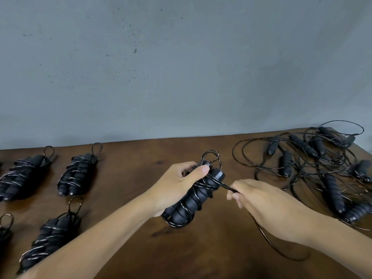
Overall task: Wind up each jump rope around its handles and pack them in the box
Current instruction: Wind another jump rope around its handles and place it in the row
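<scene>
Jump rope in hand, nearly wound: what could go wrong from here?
1. The right hand pinches the cord's tail; if it slips, the turns on the handles in the left hand may loosen.
2. Slack cord trails across the table and could snag as it is pulled in.
3. The unwound pile looks tangled, so pulling one rope out next may drag others.

Black jump rope, foam handles side by side and partly wound in thin cord, held tilted above the wooden table. Wound bundles lying left of it; tangled unwound ropes piled to its right.
</scene>
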The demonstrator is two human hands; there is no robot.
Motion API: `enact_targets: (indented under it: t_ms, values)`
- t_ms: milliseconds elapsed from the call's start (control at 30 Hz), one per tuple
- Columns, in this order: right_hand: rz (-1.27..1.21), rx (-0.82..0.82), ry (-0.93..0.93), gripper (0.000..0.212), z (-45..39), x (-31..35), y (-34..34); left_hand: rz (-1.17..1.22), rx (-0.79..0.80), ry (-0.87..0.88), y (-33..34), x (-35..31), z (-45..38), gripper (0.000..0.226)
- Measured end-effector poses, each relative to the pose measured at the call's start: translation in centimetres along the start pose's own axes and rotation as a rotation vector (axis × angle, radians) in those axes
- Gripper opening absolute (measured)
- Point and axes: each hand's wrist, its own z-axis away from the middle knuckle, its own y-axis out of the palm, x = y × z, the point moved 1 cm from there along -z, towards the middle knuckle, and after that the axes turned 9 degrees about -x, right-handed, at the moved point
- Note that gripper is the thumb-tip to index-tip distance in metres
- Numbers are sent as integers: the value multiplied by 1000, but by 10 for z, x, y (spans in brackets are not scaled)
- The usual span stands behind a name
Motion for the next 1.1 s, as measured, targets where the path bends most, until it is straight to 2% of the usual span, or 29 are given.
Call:
enact_targets:
  t_ms: [67, 133, 267, 367, 433, 567, 667, 733, 833, 1000, 1100]
  values:
    - [37, 34, -47, 20, 0, 0, -3, -42, 65, 9, -6, -4, 1, 28]
    - [-52, 129, -84, 23, -1, -1, -6, -94, 125, 18, -9, -8, 4, 29]
    - [-611, 317, -23, 33, -6, -11, -2, -132, 177, 26, -13, -16, 7, 25]
    - [-735, 292, 13, 43, -9, -18, 3, -172, 169, 49, -22, -19, 6, 29]
    - [-755, 260, 24, 40, -9, -20, 4, -214, 174, 78, -27, -19, 5, 34]
    - [-503, 131, -83, 22, -9, -18, 5, -296, 187, 86, -30, -25, 4, 46]
    - [-219, 8, -288, 23, -16, -16, 5, -390, 224, 105, -28, -31, 3, 35]
    - [-16, 22, -429, 20, -21, -17, 6, -482, 276, 151, -24, -36, 5, 34]
    - [394, -83, -628, 33, -29, -16, 10, -611, 395, 182, -16, -38, 5, 31]
    - [490, -120, -819, 27, -53, -19, 6, -721, 574, 155, -3, -37, 9, 31]
    - [560, -155, -888, 33, -68, -20, -2, -767, 591, 159, 3, -34, 10, 40]
